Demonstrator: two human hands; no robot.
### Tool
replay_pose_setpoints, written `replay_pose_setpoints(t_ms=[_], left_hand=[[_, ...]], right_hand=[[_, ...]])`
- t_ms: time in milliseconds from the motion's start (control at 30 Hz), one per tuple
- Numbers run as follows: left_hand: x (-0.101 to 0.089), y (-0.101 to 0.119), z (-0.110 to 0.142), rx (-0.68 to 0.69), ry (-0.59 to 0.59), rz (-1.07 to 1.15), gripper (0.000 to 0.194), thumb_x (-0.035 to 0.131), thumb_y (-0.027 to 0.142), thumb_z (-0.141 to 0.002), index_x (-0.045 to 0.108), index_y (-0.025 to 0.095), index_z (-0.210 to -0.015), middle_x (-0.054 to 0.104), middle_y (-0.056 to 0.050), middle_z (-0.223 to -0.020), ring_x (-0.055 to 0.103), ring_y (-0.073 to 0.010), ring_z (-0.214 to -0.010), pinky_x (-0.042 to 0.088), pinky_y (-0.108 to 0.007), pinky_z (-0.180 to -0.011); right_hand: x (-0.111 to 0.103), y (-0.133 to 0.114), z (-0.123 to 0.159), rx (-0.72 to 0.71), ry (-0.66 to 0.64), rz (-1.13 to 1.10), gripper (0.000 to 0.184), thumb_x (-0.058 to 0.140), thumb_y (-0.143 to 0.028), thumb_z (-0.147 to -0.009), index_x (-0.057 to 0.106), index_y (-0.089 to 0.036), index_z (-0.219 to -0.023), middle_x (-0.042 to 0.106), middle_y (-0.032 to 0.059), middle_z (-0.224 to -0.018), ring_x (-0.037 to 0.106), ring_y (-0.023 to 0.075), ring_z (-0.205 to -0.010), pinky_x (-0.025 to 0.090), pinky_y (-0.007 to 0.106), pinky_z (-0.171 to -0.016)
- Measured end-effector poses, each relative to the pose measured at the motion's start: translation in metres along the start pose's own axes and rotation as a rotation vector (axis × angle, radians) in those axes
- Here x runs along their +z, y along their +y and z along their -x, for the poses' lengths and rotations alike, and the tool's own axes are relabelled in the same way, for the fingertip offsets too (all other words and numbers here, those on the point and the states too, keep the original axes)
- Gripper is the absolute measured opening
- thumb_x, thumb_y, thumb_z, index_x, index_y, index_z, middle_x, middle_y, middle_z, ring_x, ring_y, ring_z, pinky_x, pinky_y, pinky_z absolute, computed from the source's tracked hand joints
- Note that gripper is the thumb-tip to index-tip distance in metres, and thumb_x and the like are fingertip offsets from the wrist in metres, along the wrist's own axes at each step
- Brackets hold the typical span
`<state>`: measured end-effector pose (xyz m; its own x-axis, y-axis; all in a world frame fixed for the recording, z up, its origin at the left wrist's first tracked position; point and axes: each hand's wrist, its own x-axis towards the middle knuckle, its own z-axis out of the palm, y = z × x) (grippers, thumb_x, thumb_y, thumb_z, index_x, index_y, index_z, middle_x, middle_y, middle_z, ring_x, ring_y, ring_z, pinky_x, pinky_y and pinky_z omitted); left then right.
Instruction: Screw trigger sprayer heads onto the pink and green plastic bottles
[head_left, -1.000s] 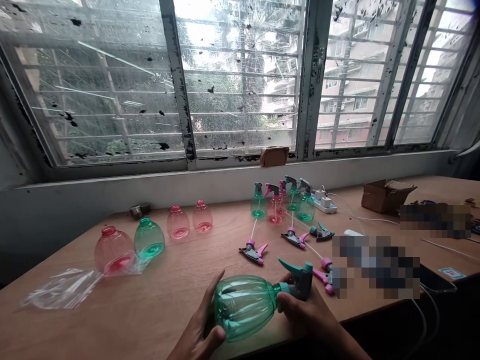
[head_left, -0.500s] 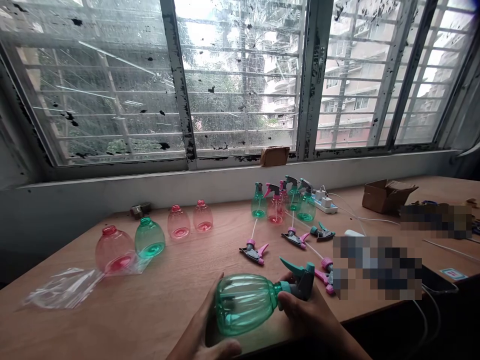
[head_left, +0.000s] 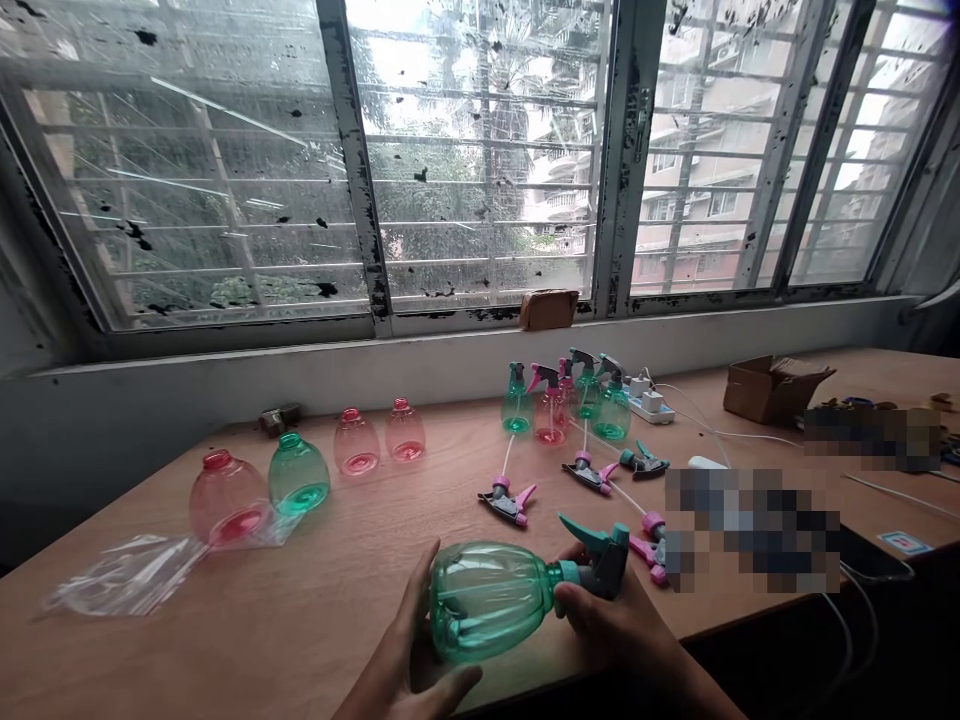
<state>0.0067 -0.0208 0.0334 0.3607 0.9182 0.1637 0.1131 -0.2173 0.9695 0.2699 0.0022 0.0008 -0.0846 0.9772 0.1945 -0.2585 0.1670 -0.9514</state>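
Note:
A clear green spray bottle [head_left: 487,602] lies on its side in my hands at the table's front, its base to the left. My left hand [head_left: 409,650] cups the base end, fingers behind it and thumb below. Around the collar, the thumb and fingers of my right hand [head_left: 600,610] are closed where the grey and teal spray head [head_left: 611,560] meets the neck. Beyond lie loose pink and grey spray heads, one [head_left: 510,500] with its tube pointing back. Another, a teal and grey spray head [head_left: 645,462], lies farther right.
Headless bottles stand at left: a red bottle [head_left: 225,495], a green bottle [head_left: 298,475] and two more red ones. A plastic bag [head_left: 124,575] lies in front. Several assembled spray bottles [head_left: 551,418] stand at the back, near a power strip [head_left: 651,408] and a cardboard box [head_left: 772,390].
My left thumb has risen slightly under the bottle, and the bottle looks turned a little about its length. My right hand keeps its place at the collar.

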Motion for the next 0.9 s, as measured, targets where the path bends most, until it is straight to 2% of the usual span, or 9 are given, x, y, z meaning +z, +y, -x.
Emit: replay_pose_setpoints(t_ms=[100, 200, 300, 433, 533, 667, 800, 900], left_hand=[[-0.003, 0.006, 0.001, -0.031, -0.051, -0.065, 0.085, 0.071, 0.053, -0.085, 0.028, 0.034, -0.156, 0.036, 0.001, -0.165, 0.020, -0.0323, -0.154, 0.021, -0.043, -0.127], [-0.006, 0.008, -0.001, -0.038, 0.004, -0.101, 0.077, 0.059, 0.063, -0.089, 0.035, 0.030, -0.155, 0.039, 0.000, -0.163, 0.020, -0.0335, -0.154, 0.021, -0.044, -0.127], [-0.005, 0.001, -0.005, -0.042, 0.049, -0.056, 0.075, 0.060, 0.061, -0.090, 0.037, 0.029, -0.153, 0.042, -0.003, -0.161, 0.028, -0.0327, -0.152, 0.026, -0.045, -0.125], [-0.003, -0.011, -0.009, -0.048, -0.015, 0.069, 0.085, 0.067, 0.057, -0.087, 0.026, 0.032, -0.156, 0.043, -0.006, -0.160, 0.041, -0.0325, -0.146, 0.036, -0.045, -0.120], [-0.002, -0.010, -0.007, -0.013, -0.013, 0.077, 0.087, 0.070, 0.053, -0.087, 0.023, 0.030, -0.157, 0.043, -0.008, -0.160, 0.038, -0.0323, -0.148, 0.036, -0.044, -0.120], [-0.004, -0.001, -0.003, -0.042, -0.055, 0.029, 0.088, 0.072, 0.051, -0.086, 0.022, 0.032, -0.157, 0.035, -0.005, -0.165, 0.026, -0.0325, -0.153, 0.035, -0.042, -0.121], [-0.006, -0.001, -0.006, -0.036, 0.001, 0.031, 0.075, 0.062, 0.061, -0.089, 0.035, 0.029, -0.152, 0.046, -0.009, -0.159, 0.033, -0.0362, -0.150, 0.039, -0.047, -0.119], [-0.007, -0.011, -0.009, -0.055, 0.032, 0.061, 0.074, 0.063, 0.059, -0.090, 0.034, 0.030, -0.151, 0.047, -0.010, -0.157, 0.035, -0.0367, -0.148, 0.042, -0.048, -0.115]], right_hand=[[0.002, -0.003, 0.001, 0.016, 0.017, 0.000, 0.049, 0.090, -0.053, -0.067, 0.065, -0.016, -0.086, 0.070, 0.0014, -0.059, 0.054, 0.0120, -0.043, 0.040, 0.022, -0.043], [0.003, -0.004, 0.002, -0.002, 0.040, 0.020, 0.050, 0.091, -0.054, -0.064, 0.066, -0.016, -0.085, 0.070, 0.0022, -0.061, 0.056, 0.0142, -0.047, 0.042, 0.024, -0.045], [0.002, -0.003, 0.001, -0.013, 0.037, 0.033, 0.048, 0.090, -0.053, -0.067, 0.064, -0.017, -0.085, 0.070, 0.0023, -0.061, 0.053, 0.0129, -0.045, 0.041, 0.023, -0.042], [0.000, 0.002, -0.001, -0.023, 0.049, 0.008, 0.048, 0.086, -0.055, -0.071, 0.059, -0.019, -0.088, 0.070, 0.0006, -0.059, 0.048, 0.0111, -0.039, 0.037, 0.022, -0.036], [0.000, 0.003, -0.002, -0.026, 0.046, 0.010, 0.046, 0.085, -0.055, -0.073, 0.058, -0.020, -0.089, 0.071, 0.0001, -0.059, 0.048, 0.0109, -0.038, 0.038, 0.022, -0.036], [0.000, 0.001, -0.001, -0.042, 0.043, 0.044, 0.046, 0.085, -0.055, -0.072, 0.059, -0.019, -0.086, 0.071, 0.0007, -0.058, 0.049, 0.0111, -0.037, 0.039, 0.022, -0.035], [0.001, -0.002, 0.001, -0.026, 0.042, 0.068, 0.047, 0.086, -0.055, -0.071, 0.061, -0.018, -0.086, 0.072, 0.0024, -0.060, 0.051, 0.0119, -0.040, 0.041, 0.023, -0.039], [0.002, -0.004, 0.001, -0.015, 0.056, 0.069, 0.049, 0.087, -0.056, -0.068, 0.062, -0.017, -0.085, 0.072, 0.0025, -0.060, 0.053, 0.0127, -0.042, 0.041, 0.023, -0.040]])
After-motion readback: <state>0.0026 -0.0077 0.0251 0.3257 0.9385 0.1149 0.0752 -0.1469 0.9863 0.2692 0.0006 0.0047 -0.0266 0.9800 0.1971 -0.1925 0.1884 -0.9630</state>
